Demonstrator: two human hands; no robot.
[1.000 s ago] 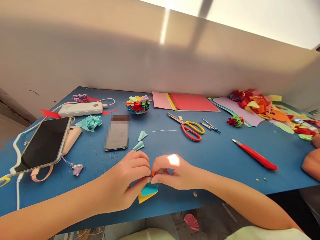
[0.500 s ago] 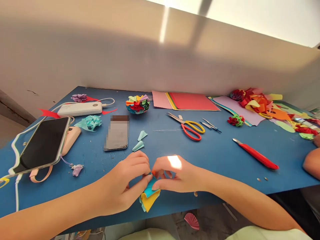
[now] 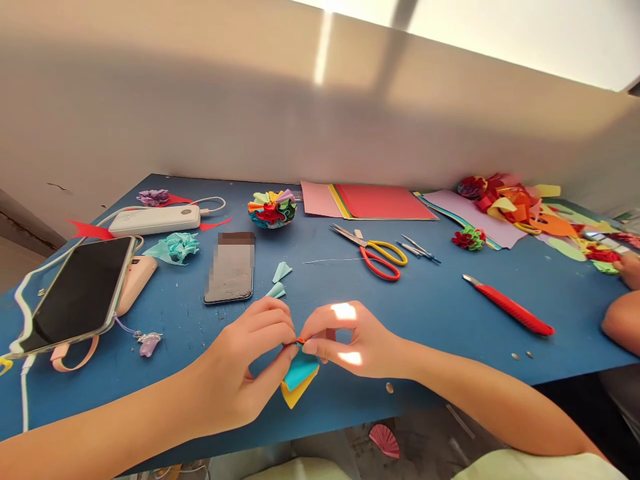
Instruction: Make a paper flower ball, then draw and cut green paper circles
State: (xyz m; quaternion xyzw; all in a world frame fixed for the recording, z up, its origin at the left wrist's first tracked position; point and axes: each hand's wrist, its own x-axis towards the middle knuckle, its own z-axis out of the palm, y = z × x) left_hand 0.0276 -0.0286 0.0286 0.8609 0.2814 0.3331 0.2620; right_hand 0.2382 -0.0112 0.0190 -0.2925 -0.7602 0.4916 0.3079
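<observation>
Between my hands is a small bundle of folded paper (image 3: 302,371), blue on top with yellow beneath and a bit of orange at its pinched upper end. My left hand (image 3: 260,360) pinches that upper end from the left, thumb against fingertips. From the right, my right hand (image 3: 353,340) pinches the same end between thumb and index finger. The fingertips of both hands almost meet and hide part of the orange bit. Two pale teal folded paper pieces (image 3: 282,271) lie just beyond my left hand, the nearer one partly covered by it.
Scissors (image 3: 377,253), a red-handled cutter (image 3: 513,308) and a compass (image 3: 419,249) lie beyond my hands. A phone (image 3: 230,270), a larger phone (image 3: 83,293) and a power bank (image 3: 155,220) are left. A paper flower (image 3: 273,210) and paper sheets (image 3: 385,202) are behind. Another person's arm (image 3: 623,320) rests right.
Both hands have drawn closer around the bundle's upper end, and my right thumb has moved up from the blue paper to that end. The view has shifted slightly.
</observation>
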